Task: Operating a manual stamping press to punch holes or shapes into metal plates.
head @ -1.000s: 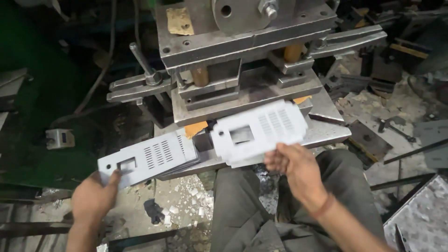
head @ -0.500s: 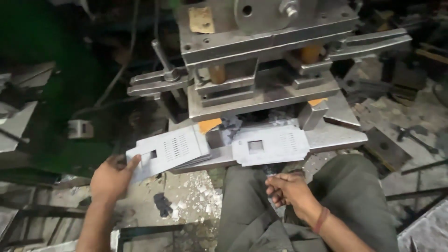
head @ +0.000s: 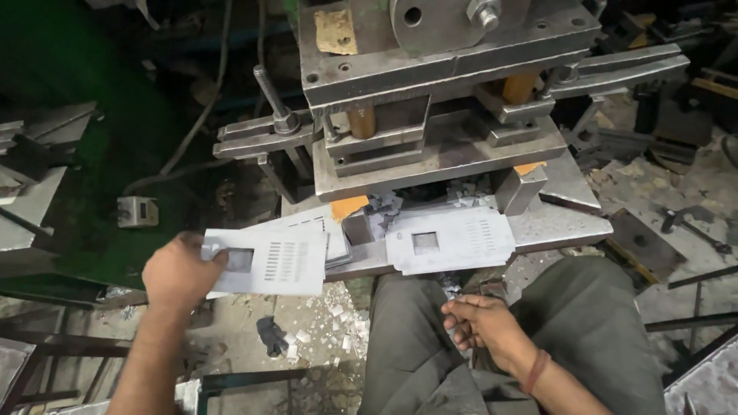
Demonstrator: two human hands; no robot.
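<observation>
- The right hand (head: pixel 480 327) rests on the lap, fingers loosely curled, its grip empty.
- The left hand (head: pixel 178 269) has its grip closed on the left end of a flat grey punched metal plate with a square window and slots (head: pixel 269 261), near left of the press.
- A second similar grey punched plate (head: pixel 453 240) lies on the steel press table (head: pixel 565 230), under the heavy grey metal die block (head: pixel 438 154) beyond.

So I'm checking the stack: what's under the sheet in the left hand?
Under the punched sheet held by the left hand, the edges of more sheets show on the press bed. How many is hidden.
</observation>
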